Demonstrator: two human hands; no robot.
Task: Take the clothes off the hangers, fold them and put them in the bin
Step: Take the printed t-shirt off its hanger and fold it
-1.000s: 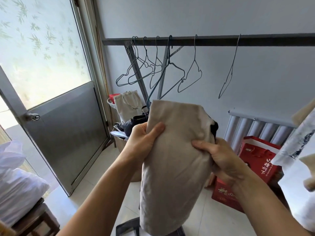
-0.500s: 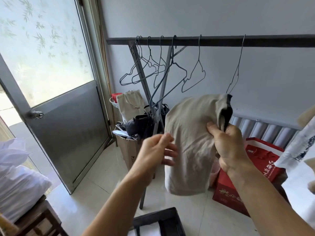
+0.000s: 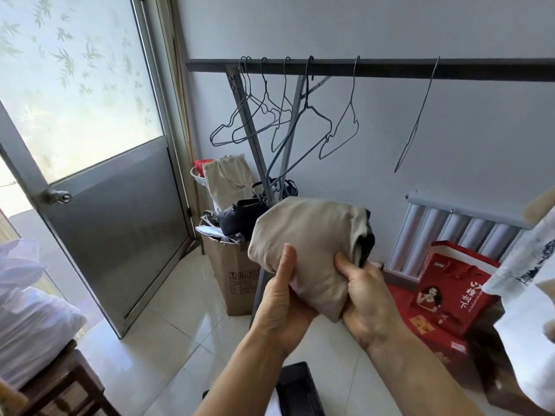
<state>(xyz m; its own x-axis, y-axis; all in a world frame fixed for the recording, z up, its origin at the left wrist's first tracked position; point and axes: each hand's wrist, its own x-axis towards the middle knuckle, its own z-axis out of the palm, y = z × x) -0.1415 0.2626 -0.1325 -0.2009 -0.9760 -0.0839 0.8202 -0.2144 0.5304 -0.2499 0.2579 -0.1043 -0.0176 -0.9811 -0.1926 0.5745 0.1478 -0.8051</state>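
Hangers (image 3: 306,115) on rail (image 3: 390,69), cardboard box (image 3: 234,274) below left.

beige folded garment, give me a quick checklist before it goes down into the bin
1. Beige folded cloth garment off the hanger and bundled compactly: ok
2. Left hand grip, thumb over the front of the bundle: ok
3. Right hand grip on the dark-trimmed end: ok
4. Black plastic bin on the floor below the hands: ok
5. Room inside the bin: cannot tell, only a corner shows
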